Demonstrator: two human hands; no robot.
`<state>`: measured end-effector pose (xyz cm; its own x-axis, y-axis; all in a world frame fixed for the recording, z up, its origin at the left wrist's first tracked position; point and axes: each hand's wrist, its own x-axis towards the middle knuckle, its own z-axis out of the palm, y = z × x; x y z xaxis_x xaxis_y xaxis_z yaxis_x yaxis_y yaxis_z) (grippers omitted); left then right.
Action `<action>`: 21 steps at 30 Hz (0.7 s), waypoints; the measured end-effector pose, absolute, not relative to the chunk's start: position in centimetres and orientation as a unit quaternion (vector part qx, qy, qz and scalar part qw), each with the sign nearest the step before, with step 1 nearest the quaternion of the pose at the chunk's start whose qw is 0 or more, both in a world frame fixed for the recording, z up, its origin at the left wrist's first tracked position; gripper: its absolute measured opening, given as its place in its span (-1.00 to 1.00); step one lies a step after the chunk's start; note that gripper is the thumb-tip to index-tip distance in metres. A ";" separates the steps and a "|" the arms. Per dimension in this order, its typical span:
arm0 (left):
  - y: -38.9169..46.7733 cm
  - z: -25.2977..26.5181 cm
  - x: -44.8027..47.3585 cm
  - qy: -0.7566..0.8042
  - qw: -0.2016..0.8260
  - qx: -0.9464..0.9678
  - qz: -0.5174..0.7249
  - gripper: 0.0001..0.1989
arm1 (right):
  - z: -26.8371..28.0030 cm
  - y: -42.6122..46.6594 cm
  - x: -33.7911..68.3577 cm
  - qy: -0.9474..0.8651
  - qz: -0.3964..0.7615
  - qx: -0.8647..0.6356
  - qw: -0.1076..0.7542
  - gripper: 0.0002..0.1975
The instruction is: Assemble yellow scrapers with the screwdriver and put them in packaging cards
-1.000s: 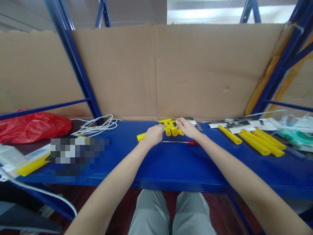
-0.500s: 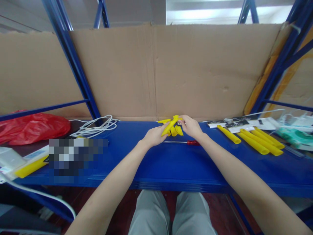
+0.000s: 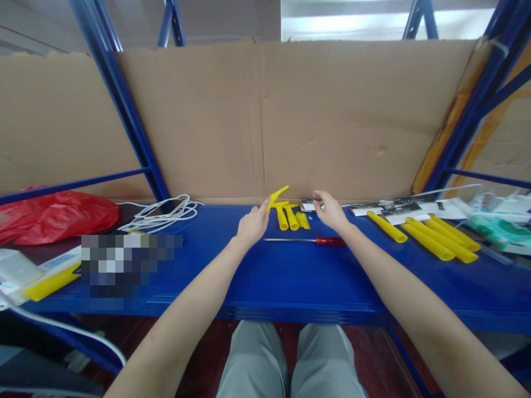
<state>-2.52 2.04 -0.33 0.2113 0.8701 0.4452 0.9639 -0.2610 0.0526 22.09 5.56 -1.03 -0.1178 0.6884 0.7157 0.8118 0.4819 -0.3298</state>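
Note:
My left hand (image 3: pixel 254 224) is closed on a yellow plastic piece (image 3: pixel 279 193) with a thin, pointed end that sticks up to the right. My right hand (image 3: pixel 331 211) is apart from it, with fingers parted and nothing seen in them, near a small black-and-white packet (image 3: pixel 307 205) at the back of the blue shelf. Between the hands lie short yellow tubes (image 3: pixel 292 219) and a crumpled or cut yellow piece (image 3: pixel 303 220). In front of these a screwdriver (image 3: pixel 329 241) with a red handle lies crosswise, its shaft pointing left.
Several long yellow tubes (image 3: pixel 433 243) lie on the right beside flat packets (image 3: pixel 402 213) and a green-and-white pack (image 3: pixel 501 231). At left are a white cable coil (image 3: pixel 168 214), a red plastic bag (image 3: pixel 62 217) and a blurred-out object (image 3: pixel 124 268). Cardboard (image 3: pixel 332 121) stands behind.
My hands have moved apart. The right hand has let go of the yellow piece and shifted right; the left has drawn left with it, uncovering the short tubes and the screwdriver shaft.

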 end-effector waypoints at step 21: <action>5.7 -3.2 -3.3 -0.543 0.054 -0.823 -0.157 -0.53 | -1.2 5.4 22.2 -0.756 -0.076 -0.536 0.368 -0.67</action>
<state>-3.25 5.69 -3.23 0.3612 0.8769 0.3172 0.9108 -0.4047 0.0816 22.19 5.35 -1.19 -0.1550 0.7540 0.6383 0.8665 0.4141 -0.2786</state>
